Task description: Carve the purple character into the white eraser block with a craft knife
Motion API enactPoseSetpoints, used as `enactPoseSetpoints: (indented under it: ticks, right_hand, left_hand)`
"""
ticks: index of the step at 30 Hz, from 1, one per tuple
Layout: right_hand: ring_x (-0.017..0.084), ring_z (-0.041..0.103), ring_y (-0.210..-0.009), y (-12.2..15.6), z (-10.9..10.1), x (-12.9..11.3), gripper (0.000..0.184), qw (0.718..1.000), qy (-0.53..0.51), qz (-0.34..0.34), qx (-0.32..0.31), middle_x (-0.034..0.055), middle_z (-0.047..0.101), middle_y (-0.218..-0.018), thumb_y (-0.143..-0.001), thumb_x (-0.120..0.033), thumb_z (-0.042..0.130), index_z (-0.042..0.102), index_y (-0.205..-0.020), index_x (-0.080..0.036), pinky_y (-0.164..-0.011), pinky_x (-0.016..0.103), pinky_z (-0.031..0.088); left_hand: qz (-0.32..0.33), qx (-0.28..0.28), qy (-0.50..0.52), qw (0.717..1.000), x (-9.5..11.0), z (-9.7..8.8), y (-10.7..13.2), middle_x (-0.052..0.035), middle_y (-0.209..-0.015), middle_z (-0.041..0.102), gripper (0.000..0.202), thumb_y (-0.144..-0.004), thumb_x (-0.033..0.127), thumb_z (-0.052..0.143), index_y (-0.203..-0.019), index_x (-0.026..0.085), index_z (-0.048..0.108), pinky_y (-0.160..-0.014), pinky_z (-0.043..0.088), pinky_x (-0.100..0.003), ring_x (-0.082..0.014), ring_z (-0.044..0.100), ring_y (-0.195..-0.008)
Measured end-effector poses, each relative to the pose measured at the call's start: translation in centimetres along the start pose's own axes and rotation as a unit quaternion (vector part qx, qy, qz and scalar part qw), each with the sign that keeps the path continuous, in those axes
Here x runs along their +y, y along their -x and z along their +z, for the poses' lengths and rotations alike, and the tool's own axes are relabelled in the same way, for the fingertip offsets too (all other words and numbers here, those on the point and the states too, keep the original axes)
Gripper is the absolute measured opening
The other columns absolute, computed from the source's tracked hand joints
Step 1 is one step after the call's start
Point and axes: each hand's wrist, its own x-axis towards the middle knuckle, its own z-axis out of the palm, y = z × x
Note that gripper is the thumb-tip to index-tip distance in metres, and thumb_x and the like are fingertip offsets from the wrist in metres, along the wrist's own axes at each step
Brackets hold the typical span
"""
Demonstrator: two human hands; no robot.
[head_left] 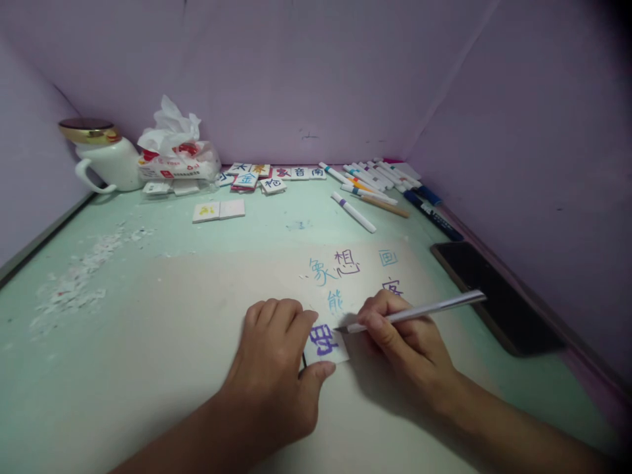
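Observation:
My left hand [276, 359] is curled, its fingers and thumb pinning a small white tile [326, 343] with a purple character to the table. My right hand [405, 336] grips a slim silver pen-shaped tool [419, 311], its dark tip touching the tile's upper right edge. Coloured characters [345, 263] are written on the table surface just beyond the tile.
A black phone [494, 296] lies at the right. Several markers [375, 184] and character tiles [266, 176] lie at the back, with two white tiles [218, 210] nearer. A white jug [106, 161] and tissue pack [178, 158] stand back left. White crumbs [79, 276] litter the left.

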Motion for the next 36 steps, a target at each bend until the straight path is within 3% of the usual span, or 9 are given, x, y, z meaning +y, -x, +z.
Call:
enactPoseSetpoints:
  ticks: [4, 7, 10, 14, 17, 21, 26, 32, 36]
  right_hand:
    - [0.009, 0.051, -0.050, 0.1, -0.4, 0.3, 0.010, 0.998, 0.011, -0.014, 0.067, -0.0048, 0.056, -0.059, -0.089, -0.024, 0.054, 0.063, -0.089, -0.024, -0.045, 0.020, 0.039]
    - [0.013, 0.063, -0.064, 0.0, -1.1, 0.3, 0.018, 0.998, 0.042, -0.037, 0.035, 0.0004, 0.068, -0.076, -0.086, -0.020, 0.057, 0.066, -0.101, -0.025, -0.058, 0.023, 0.050]
    - [0.018, 0.068, -0.086, -0.4, -1.8, 0.4, 0.029, 0.998, -0.022, -0.049, -0.032, 0.0049, 0.072, -0.096, -0.087, -0.024, 0.055, 0.062, -0.115, -0.027, -0.076, 0.031, 0.054]
    - [0.021, 0.068, -0.092, -1.1, -2.7, 0.3, 0.027, 0.981, -0.159, 0.068, -0.092, 0.0061, 0.073, -0.098, -0.088, -0.035, 0.055, 0.067, -0.110, -0.026, -0.083, 0.037, 0.054]
    - [0.021, 0.069, -0.082, -1.6, -3.1, 0.0, 0.029, 0.959, -0.228, 0.123, -0.116, 0.0074, 0.074, -0.089, -0.084, -0.041, 0.058, 0.069, -0.101, -0.021, -0.075, 0.034, 0.055]
    - [0.013, 0.060, -0.056, -1.8, -3.4, -0.4, 0.012, 0.980, -0.059, 0.139, -0.131, 0.0002, 0.066, -0.065, -0.082, -0.031, 0.059, 0.059, -0.087, -0.020, -0.051, 0.023, 0.046]
    - [0.016, 0.064, -0.069, -0.9, -3.1, -1.1, 0.019, 0.972, 0.199, 0.055, -0.110, 0.0018, 0.070, -0.080, -0.087, -0.019, 0.047, 0.057, -0.101, -0.023, -0.061, 0.026, 0.046]
    - [0.018, 0.063, -0.067, 0.2, -1.9, -1.0, 0.020, 0.938, 0.340, -0.023, -0.059, 0.0035, 0.069, -0.080, -0.085, -0.016, 0.045, 0.064, -0.092, -0.022, -0.056, 0.027, 0.043]
    - [0.018, 0.063, -0.067, 0.4, -1.4, -0.5, 0.019, 0.930, 0.360, -0.071, -0.029, 0.0044, 0.068, -0.080, -0.086, -0.016, 0.046, 0.065, -0.090, -0.021, -0.055, 0.027, 0.040]
  left_hand:
    - [0.004, -0.002, -0.007, 1.000, 0.0, 0.0, 0.0, -0.0134, -0.095, 0.055, 0.025, -0.073, 0.021, 0.059, -0.097, 0.012, 0.056, -0.078, 0.040, -0.051, -0.0282, 0.048, -0.087]
    - [0.004, -0.008, -0.011, 1.000, 0.0, 0.0, 0.0, -0.0130, -0.095, 0.055, 0.025, -0.074, 0.021, 0.059, -0.097, 0.013, 0.056, -0.077, 0.040, -0.051, -0.0280, 0.048, -0.086]
    - [0.001, -0.009, -0.011, 1.000, -0.1, -0.1, 0.0, -0.0125, -0.095, 0.055, 0.025, -0.074, 0.022, 0.059, -0.098, 0.014, 0.055, -0.077, 0.040, -0.050, -0.0278, 0.049, -0.086]
    - [0.007, -0.007, -0.012, 1.000, -0.1, 0.0, 0.0, -0.0129, -0.096, 0.055, 0.026, -0.075, 0.021, 0.059, -0.099, 0.014, 0.055, -0.077, 0.041, -0.050, -0.0285, 0.049, -0.088]
    - [0.013, -0.008, -0.016, 1.000, -0.2, 0.0, 0.0, -0.0135, -0.097, 0.055, 0.027, -0.075, 0.021, 0.060, -0.100, 0.013, 0.055, -0.077, 0.041, -0.051, -0.0287, 0.048, -0.088]
    - [0.017, -0.003, -0.022, 1.000, -0.2, 0.0, 0.0, -0.0137, -0.097, 0.055, 0.028, -0.075, 0.021, 0.060, -0.101, 0.012, 0.055, -0.077, 0.041, -0.051, -0.0285, 0.048, -0.088]
    - [0.013, -0.002, -0.027, 1.000, -0.1, -0.1, 0.2, -0.0131, -0.098, 0.055, 0.032, -0.074, 0.024, 0.062, -0.103, 0.013, 0.054, -0.078, 0.041, -0.050, -0.0285, 0.048, -0.089]
    - [0.000, -0.002, -0.046, 0.999, 0.0, -0.3, 0.4, -0.0123, -0.101, 0.054, 0.037, -0.073, 0.024, 0.062, -0.107, 0.015, 0.051, -0.080, 0.041, -0.050, -0.0286, 0.048, -0.092]
    - [0.004, -0.007, -0.051, 0.999, -0.1, -0.3, 0.4, -0.0113, -0.098, 0.054, 0.033, -0.073, 0.025, 0.062, -0.103, 0.016, 0.052, -0.079, 0.041, -0.050, -0.0281, 0.049, -0.089]
